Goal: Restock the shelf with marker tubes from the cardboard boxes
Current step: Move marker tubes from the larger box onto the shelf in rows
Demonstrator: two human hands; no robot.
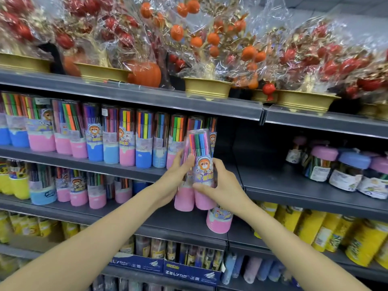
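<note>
Two pink-based marker tubes [200, 171] with a cartoon bear label are held upright side by side in front of the shelf. My left hand [174, 175] grips the left tube, my right hand [220, 183] grips the right one. A third pink-based tube [219, 219] shows just below my right wrist; what supports it is hidden. A row of similar pink and blue marker tubes [111, 137] stands on the grey shelf [84, 162] to the left. An open gap lies on that shelf right of the row, behind the held tubes. No cardboard box is in view.
Wrapped ornamental fruit trees in gold pots [206, 87] fill the top shelf. Marker jars with pink and blue lids [344, 171] stand on the right shelf section. More marker tubes [79, 190] sit one shelf down, yellow packs [327, 229] lower right, blue display boxes [163, 263] at the bottom.
</note>
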